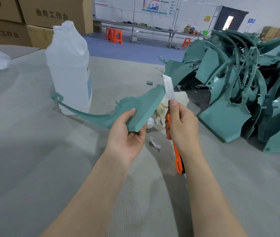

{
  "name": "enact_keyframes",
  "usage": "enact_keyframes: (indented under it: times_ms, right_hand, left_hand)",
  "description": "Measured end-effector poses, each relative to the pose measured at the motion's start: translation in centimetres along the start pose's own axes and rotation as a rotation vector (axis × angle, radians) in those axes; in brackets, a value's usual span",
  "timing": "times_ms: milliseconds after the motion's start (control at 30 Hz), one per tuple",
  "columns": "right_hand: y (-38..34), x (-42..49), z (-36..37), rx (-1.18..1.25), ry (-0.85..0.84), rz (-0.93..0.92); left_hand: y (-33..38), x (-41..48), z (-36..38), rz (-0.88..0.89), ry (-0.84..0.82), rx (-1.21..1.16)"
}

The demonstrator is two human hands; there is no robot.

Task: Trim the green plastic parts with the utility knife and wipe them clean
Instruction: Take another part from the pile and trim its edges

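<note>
A workshop hall, cardboard boxes (50,12) stacked at the back left, and in front a grey ribbed table (33,168) with a tall translucent bottle (69,65) standing on it. The left hand (127,134) grips a green part (135,106) by its broad end, thumb on top and fingers curled beneath, so the part hangs in the air above the table. Its long thin arm sweeps away to the left, in front of the bottle. The right hand (182,124) is wrapped round an orange knife (169,88), thumb up the spine, with the blade against the part's far edge. A cream cloth (182,100) lies just behind, and a pile (238,82) of more parts sits to the right. The part looks light and thin-walled – stiff at the panel, probably springy along the arm – so the broad end near the cut seems the best place to hold it.
</note>
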State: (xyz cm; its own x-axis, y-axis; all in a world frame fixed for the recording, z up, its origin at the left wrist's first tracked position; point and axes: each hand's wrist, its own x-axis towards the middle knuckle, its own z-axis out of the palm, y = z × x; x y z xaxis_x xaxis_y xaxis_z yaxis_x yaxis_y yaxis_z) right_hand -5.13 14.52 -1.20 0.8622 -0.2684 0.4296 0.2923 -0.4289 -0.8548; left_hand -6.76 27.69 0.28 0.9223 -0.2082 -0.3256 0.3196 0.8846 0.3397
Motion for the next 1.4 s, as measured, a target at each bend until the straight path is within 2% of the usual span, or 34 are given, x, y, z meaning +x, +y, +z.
enact_keyframes:
  times_ms: [367, 633, 1033, 1400]
  right_hand:
    - [-0.5, 0.0, -0.2, 0.052, -0.079, 0.034]
    - [-1.2, -0.4, -0.5, 0.152, -0.198, 0.039]
    - [-1.7, -1.8, 0.1, 0.168, -0.372, 0.023]
    - [-2.0, -2.8, 1.3, 0.134, -0.503, -0.084]
  left_hand:
    - [0.2, -0.5, 0.2, -0.010, -0.010, -0.006]
    - [0.6, -0.6, 0.4, -0.009, -0.037, -0.025]
    - [1.0, -0.4, 0.3, -0.005, -0.064, -0.073]
    - [1.7, -0.3, 0.4, 0.067, -0.060, -0.076]
